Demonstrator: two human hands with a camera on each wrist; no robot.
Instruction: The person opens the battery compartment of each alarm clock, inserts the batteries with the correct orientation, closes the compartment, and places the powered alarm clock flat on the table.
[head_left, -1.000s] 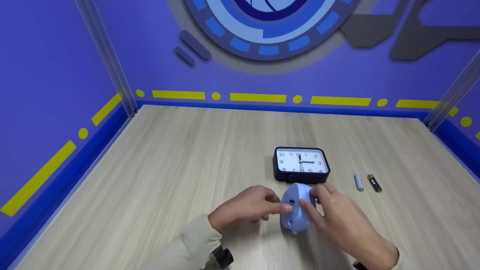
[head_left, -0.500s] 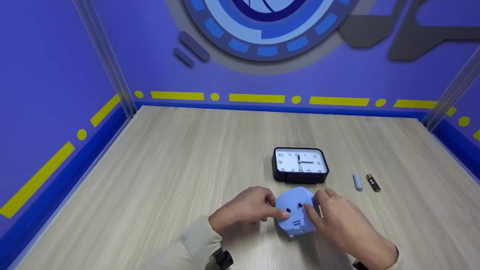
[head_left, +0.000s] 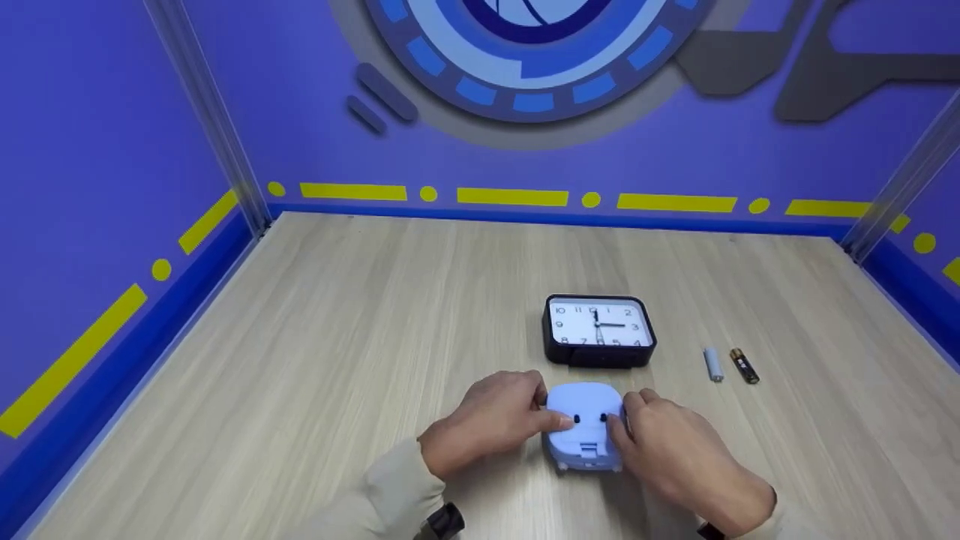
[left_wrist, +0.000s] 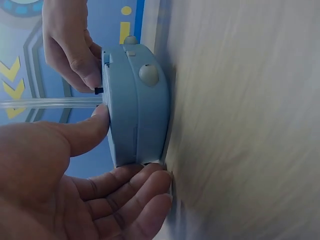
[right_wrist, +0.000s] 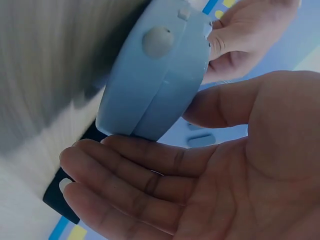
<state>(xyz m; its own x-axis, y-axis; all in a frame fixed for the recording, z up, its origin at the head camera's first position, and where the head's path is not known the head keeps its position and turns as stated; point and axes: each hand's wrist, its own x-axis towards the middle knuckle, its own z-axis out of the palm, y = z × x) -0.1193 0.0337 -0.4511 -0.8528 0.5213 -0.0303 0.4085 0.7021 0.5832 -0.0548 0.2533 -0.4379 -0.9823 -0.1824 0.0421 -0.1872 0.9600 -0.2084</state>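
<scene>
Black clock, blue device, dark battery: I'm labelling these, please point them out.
Black clock (head_left: 598,330), head view, on its dial.
Blue device (head_left: 589,421), head view, between its black knobs.
Dark battery (head_left: 745,366), head view, on its barrel.

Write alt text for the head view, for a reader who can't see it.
A person's left hand and right hand hold a light blue gadget from either side, its two black knobs showing. Beyond it on a wooden table sits a black clock; to the right lie a pale battery and a black battery.
</scene>
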